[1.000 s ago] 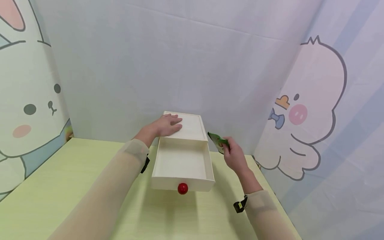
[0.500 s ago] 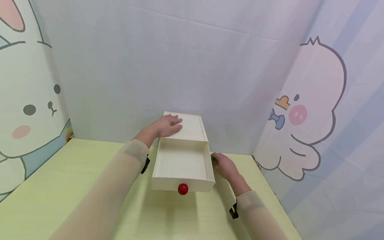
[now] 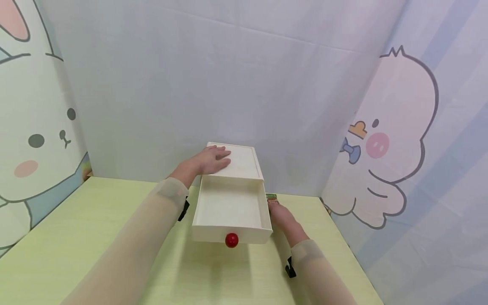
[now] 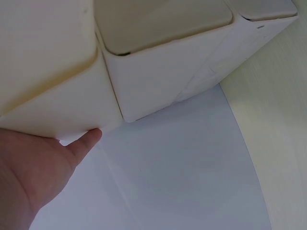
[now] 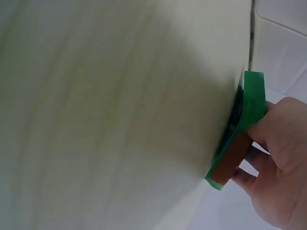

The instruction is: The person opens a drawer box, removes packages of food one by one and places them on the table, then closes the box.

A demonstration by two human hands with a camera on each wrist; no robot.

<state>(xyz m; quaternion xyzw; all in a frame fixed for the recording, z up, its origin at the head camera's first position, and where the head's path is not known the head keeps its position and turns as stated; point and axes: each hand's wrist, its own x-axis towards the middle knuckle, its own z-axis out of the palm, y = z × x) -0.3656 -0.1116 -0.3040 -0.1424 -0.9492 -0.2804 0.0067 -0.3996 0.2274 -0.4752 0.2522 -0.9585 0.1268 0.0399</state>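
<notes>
- The packet (image 5: 248, 117) is small and bright green, with a reddish-brown panel toward one end.
- In the right wrist view it looks bent: a plain green strip at one end angles away from the brown part, and a thin green border runs along the brown.
- Its other side, turned toward the table (image 3: 114, 220), is dark; the markings there are too shadowed to read.
- In the head view only its far end shows, green above and patterned red-brown below.
- The right hand (image 3: 281, 215) pinches the packet, its grip narrow, with digits on both faces near the middle.
- Both ends stick out past the grip; in the head view the visible end lies just beyond the hand, on the side away from the person.
- Packet and hand are low beside the right wall of the white drawer (image 3: 230, 207); whether the packet touches the table I cannot tell.
- The left hand (image 3: 211, 160) rests on top of the white box (image 3: 244, 163), fingers spread and thumb apart, well away from the packet.
- The drawer stands out from the box, a round red knob (image 3: 231, 240) on its front.
</notes>
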